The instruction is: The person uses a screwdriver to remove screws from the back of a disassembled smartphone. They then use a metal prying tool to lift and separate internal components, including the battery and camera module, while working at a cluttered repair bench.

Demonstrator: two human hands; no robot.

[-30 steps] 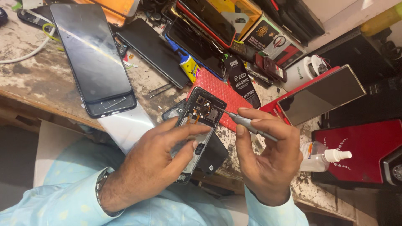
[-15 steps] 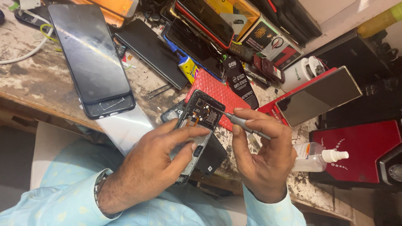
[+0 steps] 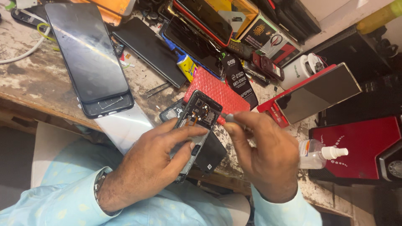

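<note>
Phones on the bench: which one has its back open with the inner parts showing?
The opened phone held in the left hand, next to the right hand. The large black phone at upper left lies closed, screen up.

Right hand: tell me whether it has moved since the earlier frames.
Yes. The right hand has shifted left toward the opened phone, judged against the spray bottle; the tool's shaft no longer shows.

a phone repair workshop: around the worn workbench (image 3: 37,79) lie loose phone screens (image 3: 86,50) and an opened phone (image 3: 197,125).
</note>
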